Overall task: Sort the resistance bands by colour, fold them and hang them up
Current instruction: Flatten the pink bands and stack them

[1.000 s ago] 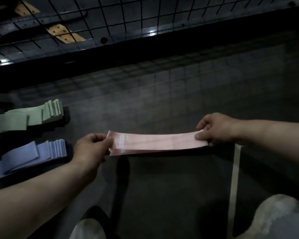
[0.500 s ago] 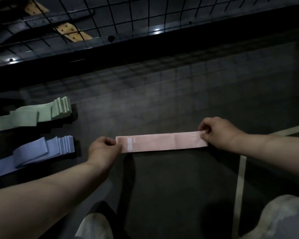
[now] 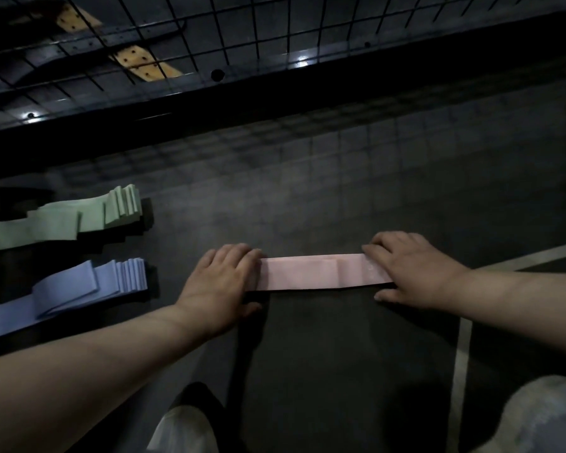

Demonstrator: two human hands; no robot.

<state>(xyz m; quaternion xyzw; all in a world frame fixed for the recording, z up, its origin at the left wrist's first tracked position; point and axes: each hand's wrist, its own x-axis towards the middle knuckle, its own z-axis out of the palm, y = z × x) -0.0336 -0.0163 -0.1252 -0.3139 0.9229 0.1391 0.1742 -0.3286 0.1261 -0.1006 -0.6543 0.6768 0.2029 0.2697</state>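
Left hand (image 3: 221,282) and right hand (image 3: 412,269) press flat on the pink band (image 3: 314,273); I'd smooth outward, keeping its seemingly doubled edges flush.

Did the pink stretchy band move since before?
Yes. The pink resistance band came down onto the dark floor, level with the stack of blue bands.

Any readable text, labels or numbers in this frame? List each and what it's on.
No legible text.
Pink band: a faint pale mark beside the right hand, too blurred to read.
Green bands and blue bands: no print visible.
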